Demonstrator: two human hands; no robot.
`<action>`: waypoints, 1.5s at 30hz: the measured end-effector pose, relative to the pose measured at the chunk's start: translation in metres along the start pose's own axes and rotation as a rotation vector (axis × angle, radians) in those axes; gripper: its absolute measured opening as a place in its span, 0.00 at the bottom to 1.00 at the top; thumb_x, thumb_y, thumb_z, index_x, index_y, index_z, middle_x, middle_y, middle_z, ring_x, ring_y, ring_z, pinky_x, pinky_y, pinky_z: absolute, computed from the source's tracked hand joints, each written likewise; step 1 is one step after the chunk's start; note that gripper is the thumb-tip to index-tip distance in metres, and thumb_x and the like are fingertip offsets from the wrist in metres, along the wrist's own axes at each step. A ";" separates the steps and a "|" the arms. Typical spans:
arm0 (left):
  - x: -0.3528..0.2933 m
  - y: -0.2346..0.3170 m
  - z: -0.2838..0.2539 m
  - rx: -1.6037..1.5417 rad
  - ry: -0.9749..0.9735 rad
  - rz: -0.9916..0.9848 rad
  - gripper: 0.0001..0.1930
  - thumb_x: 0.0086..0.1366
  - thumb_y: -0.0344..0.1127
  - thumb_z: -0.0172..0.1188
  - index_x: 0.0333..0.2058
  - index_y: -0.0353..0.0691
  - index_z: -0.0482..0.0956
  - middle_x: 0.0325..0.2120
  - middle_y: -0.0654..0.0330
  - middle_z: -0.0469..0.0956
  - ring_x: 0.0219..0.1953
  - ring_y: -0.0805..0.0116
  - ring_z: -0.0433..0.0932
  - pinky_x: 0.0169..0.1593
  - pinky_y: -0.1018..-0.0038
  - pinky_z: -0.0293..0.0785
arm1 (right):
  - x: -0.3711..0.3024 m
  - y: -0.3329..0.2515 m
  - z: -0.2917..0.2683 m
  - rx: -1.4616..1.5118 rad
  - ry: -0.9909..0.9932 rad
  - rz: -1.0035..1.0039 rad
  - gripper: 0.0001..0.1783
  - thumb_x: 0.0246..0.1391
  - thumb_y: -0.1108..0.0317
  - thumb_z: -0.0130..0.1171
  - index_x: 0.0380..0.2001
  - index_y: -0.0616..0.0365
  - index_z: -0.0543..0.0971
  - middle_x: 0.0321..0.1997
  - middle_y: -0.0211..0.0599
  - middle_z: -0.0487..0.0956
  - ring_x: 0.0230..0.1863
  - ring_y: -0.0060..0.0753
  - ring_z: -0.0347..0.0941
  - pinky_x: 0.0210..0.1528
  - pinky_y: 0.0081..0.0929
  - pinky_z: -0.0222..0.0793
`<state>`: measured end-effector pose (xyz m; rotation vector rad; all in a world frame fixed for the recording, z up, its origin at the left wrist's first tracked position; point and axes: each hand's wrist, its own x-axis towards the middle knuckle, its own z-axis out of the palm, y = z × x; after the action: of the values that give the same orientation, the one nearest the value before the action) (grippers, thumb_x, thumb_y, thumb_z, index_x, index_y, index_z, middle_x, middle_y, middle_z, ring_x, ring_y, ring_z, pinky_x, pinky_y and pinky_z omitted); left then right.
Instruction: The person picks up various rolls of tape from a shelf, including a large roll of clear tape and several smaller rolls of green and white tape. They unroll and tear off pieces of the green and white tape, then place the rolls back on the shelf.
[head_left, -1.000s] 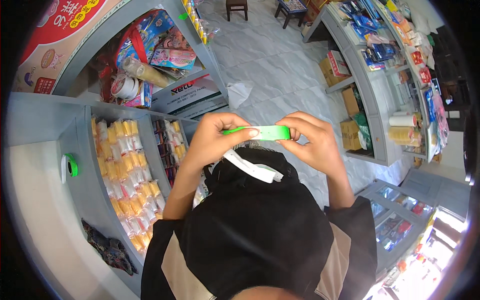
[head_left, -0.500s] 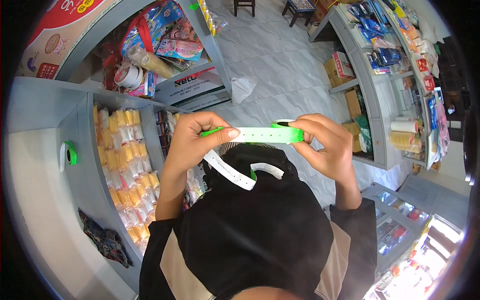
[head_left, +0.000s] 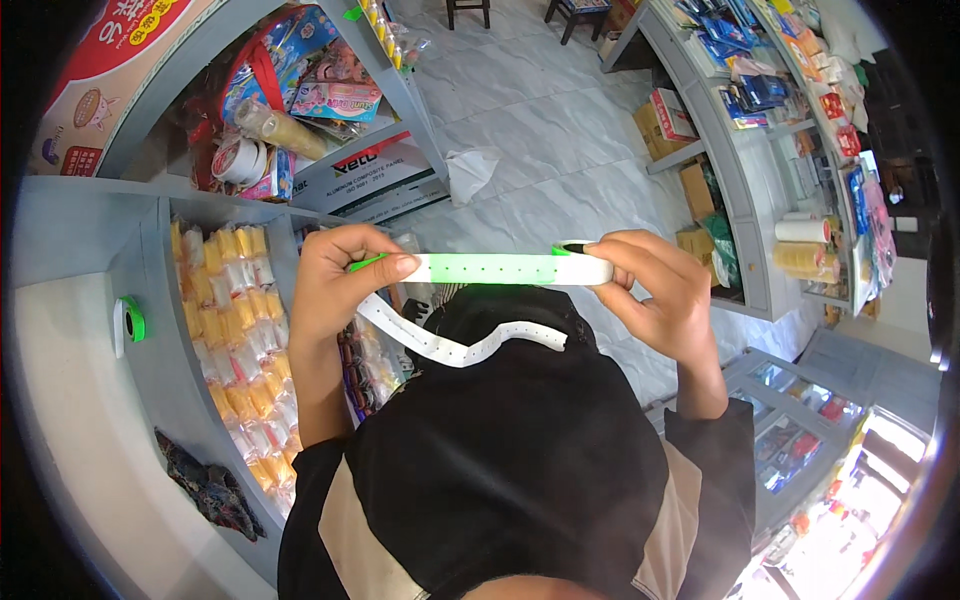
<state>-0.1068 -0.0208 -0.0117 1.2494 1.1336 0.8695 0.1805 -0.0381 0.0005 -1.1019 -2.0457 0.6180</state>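
- The black shirt (head_left: 520,450) fills the space below both grips, so from here I'd hold the work clear of it
- The left grip (head_left: 340,285) and right grip (head_left: 657,290) each pinch the strip under a thumb; an even, gentle pull should serve best
- That green-and-white strip (head_left: 490,269) runs level between the grips, looking taut
- A loose white tail (head_left: 440,352) curls below the left grip; best not let it twist
- A green loop (head_left: 557,251) sits beside the right grip's fingertips
- Dark dots (head_left: 501,269) between the grips help judge straightness
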 end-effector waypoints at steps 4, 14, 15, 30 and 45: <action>-0.003 0.000 0.001 -0.064 0.006 0.019 0.06 0.49 0.26 0.61 0.20 0.31 0.74 0.15 0.58 0.74 0.14 0.76 0.71 0.17 0.80 0.67 | -0.007 0.000 -0.005 0.002 0.042 -0.012 0.15 0.31 0.82 0.59 0.30 0.65 0.75 0.27 0.39 0.75 0.19 0.23 0.66 0.20 0.17 0.62; -0.009 -0.007 -0.010 0.063 0.039 0.002 0.06 0.47 0.29 0.63 0.21 0.34 0.76 0.15 0.62 0.74 0.18 0.81 0.69 0.22 0.85 0.60 | -0.022 0.007 -0.018 -0.042 0.039 -0.015 0.16 0.30 0.80 0.59 0.30 0.63 0.75 0.28 0.41 0.75 0.22 0.33 0.71 0.22 0.22 0.67; -0.009 -0.006 -0.009 0.088 0.041 0.004 0.06 0.47 0.29 0.64 0.20 0.34 0.76 0.15 0.63 0.74 0.18 0.82 0.68 0.22 0.84 0.60 | -0.023 0.007 -0.019 -0.056 0.051 -0.035 0.16 0.29 0.80 0.59 0.30 0.64 0.75 0.28 0.42 0.75 0.22 0.33 0.71 0.22 0.22 0.67; -0.033 0.035 -0.008 0.423 0.069 0.739 0.11 0.35 0.32 0.67 0.15 0.37 0.73 0.07 0.62 0.68 0.07 0.76 0.57 0.14 0.80 0.49 | -0.026 -0.009 -0.031 -0.308 0.250 -0.603 0.13 0.29 0.77 0.60 0.26 0.68 0.76 0.25 0.42 0.75 0.18 0.27 0.69 0.18 0.16 0.66; -0.090 -0.020 -0.128 0.480 0.792 0.370 0.07 0.50 0.30 0.57 0.19 0.37 0.69 0.19 0.65 0.67 0.22 0.78 0.64 0.29 0.82 0.60 | -0.061 0.032 -0.079 -0.635 0.566 -0.022 0.18 0.29 0.84 0.62 0.32 0.64 0.76 0.34 0.46 0.76 0.29 0.33 0.74 0.27 0.19 0.70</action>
<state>-0.2544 -0.0758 -0.0105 1.5872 1.8472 1.5092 0.2811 -0.0677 0.0055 -1.3998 -1.7629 -0.3692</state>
